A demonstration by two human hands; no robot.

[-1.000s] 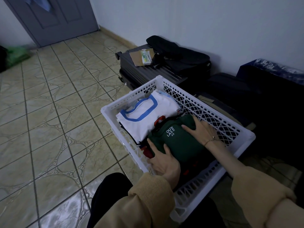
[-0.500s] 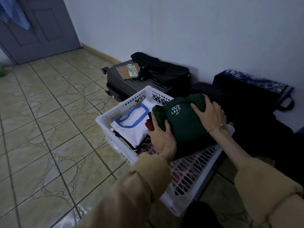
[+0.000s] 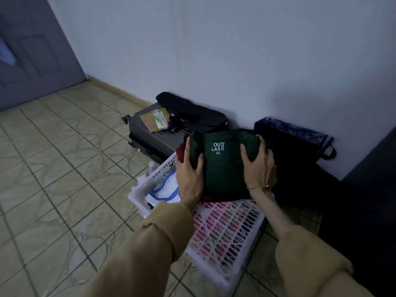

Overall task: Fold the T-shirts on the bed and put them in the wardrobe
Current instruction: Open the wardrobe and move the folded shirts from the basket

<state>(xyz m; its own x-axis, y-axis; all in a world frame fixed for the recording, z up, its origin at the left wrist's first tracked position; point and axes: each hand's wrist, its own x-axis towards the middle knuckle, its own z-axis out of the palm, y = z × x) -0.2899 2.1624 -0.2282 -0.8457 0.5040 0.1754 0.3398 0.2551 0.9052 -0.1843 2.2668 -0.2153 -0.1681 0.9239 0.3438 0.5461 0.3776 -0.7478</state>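
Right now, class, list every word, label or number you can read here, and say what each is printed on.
"OUT LAST XS" in white print, on the folded green shirt held by the left hand and right hand.
Green-and-white packet on the suitcase: print too small and blurred to read.
Nothing else legible.

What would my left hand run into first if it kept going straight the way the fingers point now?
Probably the dark suitcase lying on the floor beyond the left hand, which grips the folded green T-shirt; depth is hard to judge.
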